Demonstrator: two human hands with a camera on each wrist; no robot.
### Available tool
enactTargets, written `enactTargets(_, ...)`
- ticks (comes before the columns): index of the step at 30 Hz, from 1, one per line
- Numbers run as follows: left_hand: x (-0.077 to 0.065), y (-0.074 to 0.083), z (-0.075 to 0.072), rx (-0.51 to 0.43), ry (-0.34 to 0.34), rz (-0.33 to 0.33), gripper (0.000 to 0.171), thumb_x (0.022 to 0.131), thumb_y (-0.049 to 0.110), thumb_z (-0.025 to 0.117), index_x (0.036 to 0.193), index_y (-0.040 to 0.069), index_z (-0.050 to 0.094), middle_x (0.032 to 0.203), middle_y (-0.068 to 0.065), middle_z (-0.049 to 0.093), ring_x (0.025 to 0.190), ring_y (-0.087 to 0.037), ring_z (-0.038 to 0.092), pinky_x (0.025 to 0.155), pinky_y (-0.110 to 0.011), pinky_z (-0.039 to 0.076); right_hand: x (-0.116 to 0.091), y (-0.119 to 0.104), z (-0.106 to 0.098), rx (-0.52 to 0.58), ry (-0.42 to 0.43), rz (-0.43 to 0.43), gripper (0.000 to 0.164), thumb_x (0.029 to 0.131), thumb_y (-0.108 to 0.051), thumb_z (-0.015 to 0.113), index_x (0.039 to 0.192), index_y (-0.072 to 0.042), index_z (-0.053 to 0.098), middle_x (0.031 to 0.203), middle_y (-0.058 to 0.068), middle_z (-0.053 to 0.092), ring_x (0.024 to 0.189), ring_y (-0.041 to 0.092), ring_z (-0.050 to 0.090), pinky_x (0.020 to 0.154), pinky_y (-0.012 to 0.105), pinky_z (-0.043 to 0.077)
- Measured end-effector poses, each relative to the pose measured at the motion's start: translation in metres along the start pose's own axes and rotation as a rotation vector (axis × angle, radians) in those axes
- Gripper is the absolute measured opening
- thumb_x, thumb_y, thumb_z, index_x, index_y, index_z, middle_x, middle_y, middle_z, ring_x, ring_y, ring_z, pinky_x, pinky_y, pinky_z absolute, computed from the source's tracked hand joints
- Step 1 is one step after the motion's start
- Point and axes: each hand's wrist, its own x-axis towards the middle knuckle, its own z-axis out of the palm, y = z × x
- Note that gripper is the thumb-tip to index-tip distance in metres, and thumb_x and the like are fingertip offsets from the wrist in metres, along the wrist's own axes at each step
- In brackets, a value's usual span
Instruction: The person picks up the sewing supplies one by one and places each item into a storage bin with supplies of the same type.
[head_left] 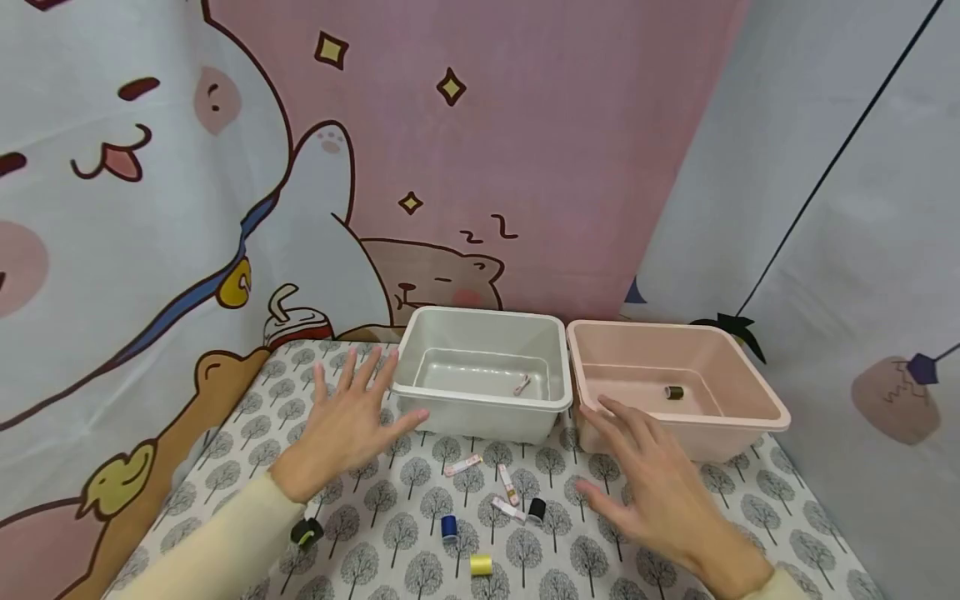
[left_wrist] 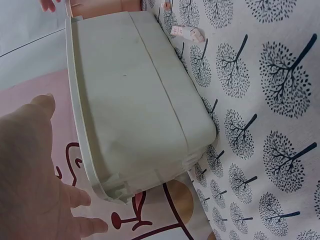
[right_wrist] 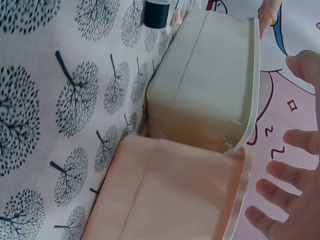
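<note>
My left hand (head_left: 341, 425) is held out, fingers spread and holding nothing, beside the left end of the white bin (head_left: 480, 417). My right hand (head_left: 660, 479) hovers with loosely bent fingers before the pink bin (head_left: 701, 437), also holding nothing. In the white bin lies one small pale strip with pink marks (head_left: 522, 385); a dark green thread spool (head_left: 674, 392) lies in the pink bin. Between the hands on the cloth are three similar strips (head_left: 462, 465), a black spool (head_left: 537, 510), a blue spool (head_left: 448, 528) and a yellow spool (head_left: 481, 566).
The two bins stand side by side at the back of a table covered by a tree-print cloth (head_left: 401, 533). Behind them hangs a pink and white cartoon curtain (head_left: 555, 167). A small dark object (head_left: 306, 533) shows beside the left cuff.
</note>
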Motion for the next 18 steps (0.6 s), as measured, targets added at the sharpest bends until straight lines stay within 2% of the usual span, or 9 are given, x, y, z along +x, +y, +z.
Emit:
enactTargets(3,0.003,0.0,-0.001,0.011,0.004,0.001,0.111,0.108,0.093,0.041,0.188,0.02,0.017,0.196,-0.014,0.016,0.182,-0.052,0.008,0.136,-0.091,-0.009,0.001,-0.003,0.001,0.022,0.004,-0.023,0.096,0.093,-0.056,0.091,0.176,-0.027,0.053,0.173,0.013,0.057,0.146,0.04,0.065,0.108,0.071,0.063)
enactTargets(10,0.012,0.003,0.001,-0.006,0.007,0.009,0.111,0.108,0.092,0.042,0.188,0.018,0.023,0.195,-0.013,0.016,0.183,-0.05,0.011,0.137,-0.09,-0.008,0.003,-0.012,0.005,0.075,0.004,-0.074,0.095,0.095,-0.052,0.092,0.177,-0.027,0.051,0.171,0.01,0.06,0.147,0.034,0.066,0.109,0.066,0.065)
enactTargets(18,0.023,0.006,0.003,-0.023,-0.016,0.001,0.113,0.108,0.093,0.04,0.188,0.016,0.021,0.196,-0.012,0.015,0.183,-0.049,0.01,0.138,-0.088,-0.01,0.001,-0.024,0.012,0.133,-0.106,-0.058,0.092,0.099,-0.051,0.091,0.178,-0.032,0.048,0.174,0.002,0.056,0.156,0.032,0.061,0.115,0.065,0.064)
